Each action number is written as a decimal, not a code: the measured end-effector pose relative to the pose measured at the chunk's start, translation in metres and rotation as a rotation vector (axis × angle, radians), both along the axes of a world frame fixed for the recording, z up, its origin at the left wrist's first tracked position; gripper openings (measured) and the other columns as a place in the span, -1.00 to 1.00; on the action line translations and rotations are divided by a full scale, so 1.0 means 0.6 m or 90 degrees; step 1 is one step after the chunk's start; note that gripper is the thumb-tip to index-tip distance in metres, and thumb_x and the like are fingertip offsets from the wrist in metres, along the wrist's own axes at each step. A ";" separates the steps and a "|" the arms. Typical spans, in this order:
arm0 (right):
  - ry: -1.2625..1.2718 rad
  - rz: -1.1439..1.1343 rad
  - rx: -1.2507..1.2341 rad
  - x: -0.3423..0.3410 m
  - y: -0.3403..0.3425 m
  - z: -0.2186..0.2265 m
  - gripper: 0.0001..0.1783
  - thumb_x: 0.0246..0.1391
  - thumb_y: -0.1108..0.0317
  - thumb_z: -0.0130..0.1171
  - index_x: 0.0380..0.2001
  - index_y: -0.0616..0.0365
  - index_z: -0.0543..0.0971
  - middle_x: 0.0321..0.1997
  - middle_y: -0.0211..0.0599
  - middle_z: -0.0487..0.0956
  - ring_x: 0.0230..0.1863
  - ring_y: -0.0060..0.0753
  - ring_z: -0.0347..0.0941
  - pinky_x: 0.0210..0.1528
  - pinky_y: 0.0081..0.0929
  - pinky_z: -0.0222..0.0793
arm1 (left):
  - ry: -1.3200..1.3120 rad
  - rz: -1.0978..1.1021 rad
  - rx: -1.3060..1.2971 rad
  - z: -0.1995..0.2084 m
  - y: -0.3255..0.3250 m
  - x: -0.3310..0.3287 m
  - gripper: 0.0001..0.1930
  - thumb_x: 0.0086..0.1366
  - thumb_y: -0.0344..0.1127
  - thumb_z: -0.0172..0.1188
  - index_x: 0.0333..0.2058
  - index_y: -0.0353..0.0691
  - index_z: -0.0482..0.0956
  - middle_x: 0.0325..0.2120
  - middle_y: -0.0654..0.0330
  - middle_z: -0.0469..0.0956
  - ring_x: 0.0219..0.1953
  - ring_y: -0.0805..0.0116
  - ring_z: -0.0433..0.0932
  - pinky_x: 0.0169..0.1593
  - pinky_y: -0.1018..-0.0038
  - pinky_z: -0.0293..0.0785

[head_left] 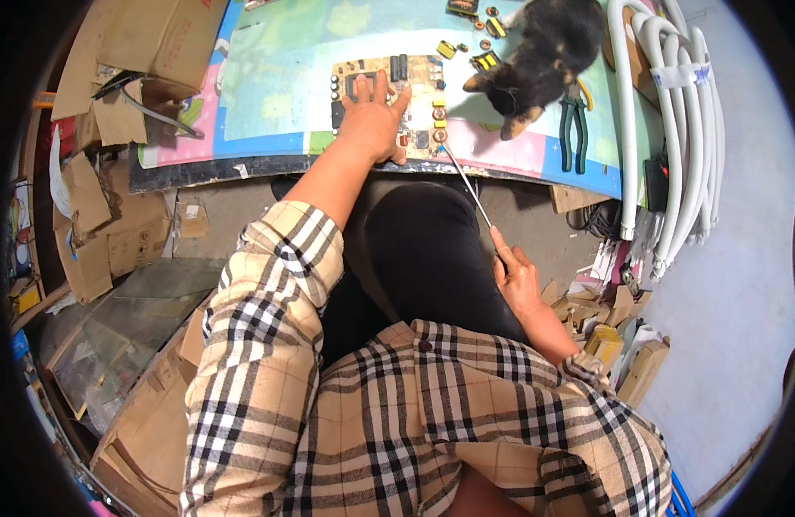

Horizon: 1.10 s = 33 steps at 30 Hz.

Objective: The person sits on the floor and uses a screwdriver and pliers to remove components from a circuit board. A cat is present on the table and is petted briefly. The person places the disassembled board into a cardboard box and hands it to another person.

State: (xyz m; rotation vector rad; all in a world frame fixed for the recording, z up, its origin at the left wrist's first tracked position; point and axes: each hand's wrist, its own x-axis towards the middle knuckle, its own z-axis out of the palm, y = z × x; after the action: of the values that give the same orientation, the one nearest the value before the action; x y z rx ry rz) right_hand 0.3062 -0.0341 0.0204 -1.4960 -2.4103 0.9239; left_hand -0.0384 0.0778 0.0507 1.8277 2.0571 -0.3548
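Note:
A tan circuit board (pixel 426 86) lies near the front edge of the table. Across it my left hand (pixel 372 125) is spread, fingers flat on the board among its dark parts. Low by my right knee, my right hand (pixel 516 280) is closed around a long thin metal rod (pixel 468 183); any handle is hidden in the hand. The rod slants up to the board's lower right corner, its tip beside a copper-wound coil (pixel 440 135). I cannot tell whether the tip touches the coil.
A black-and-tan cat (pixel 557 52) is on the table right of the board. Green-handled pliers (pixel 573 133) lie beside it. Loose yellow-and-black transformers (pixel 485 61) are scattered behind. White tubing (pixel 673 112) is bundled at right; a cardboard box (pixel 161 43) stands at left.

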 end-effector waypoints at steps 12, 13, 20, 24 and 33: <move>0.044 0.022 0.070 0.001 0.007 -0.069 -0.29 0.13 0.49 0.14 0.33 -0.36 0.35 -0.46 -0.09 0.42 -0.43 0.11 0.49 -0.33 -0.04 0.45 | 0.008 0.004 -0.001 0.000 0.003 -0.016 0.28 -0.30 0.05 0.63 0.43 0.24 0.04 0.46 -0.09 -0.17 0.45 -0.29 -0.17 0.39 -0.06 0.07; 0.048 0.018 0.053 -0.001 0.006 -0.064 -0.29 0.13 0.49 0.13 0.33 -0.36 0.35 -0.44 -0.07 0.45 -0.43 0.12 0.49 -0.31 -0.03 0.46 | 0.012 0.001 -0.006 0.000 0.003 -0.018 0.28 -0.30 0.06 0.63 0.43 0.24 0.04 0.46 -0.09 -0.17 0.45 -0.28 -0.17 0.39 -0.06 0.08; -0.046 0.088 -0.073 -0.005 0.077 0.114 -0.30 0.12 0.49 0.11 0.33 -0.31 0.35 -0.38 0.11 0.56 -0.42 0.22 0.53 -0.26 0.02 0.50 | 0.007 0.000 0.004 -0.004 -0.008 -0.023 0.29 -0.32 0.06 0.63 0.43 0.21 0.05 0.45 -0.13 -0.17 0.45 -0.30 -0.15 0.37 -0.08 0.11; -0.093 0.107 -0.077 -0.012 0.084 0.127 -0.27 0.11 0.46 0.10 0.35 -0.37 0.32 -0.38 0.10 0.55 -0.42 0.18 0.54 -0.27 0.01 0.53 | 0.021 -0.013 0.019 -0.008 -0.008 -0.017 0.28 -0.33 0.05 0.63 0.42 0.20 0.07 0.45 -0.14 -0.15 0.44 -0.30 -0.12 0.37 -0.09 0.10; 0.045 0.069 0.103 -0.012 0.001 -0.121 -0.20 0.08 0.49 0.11 0.38 -0.39 0.27 -0.43 -0.12 0.42 -0.53 0.04 0.49 -0.44 -0.08 0.51 | 0.008 -0.012 0.028 -0.005 -0.014 -0.036 0.28 -0.35 0.04 0.64 0.41 0.19 0.10 0.44 -0.15 -0.14 0.44 -0.33 -0.13 0.37 -0.08 0.11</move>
State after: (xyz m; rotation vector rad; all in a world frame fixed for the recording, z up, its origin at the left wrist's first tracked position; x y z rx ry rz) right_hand 0.2991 -0.0332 -0.0522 -1.2674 -2.4689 0.7661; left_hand -0.0599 0.0692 0.0476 1.8765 2.0723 -0.3307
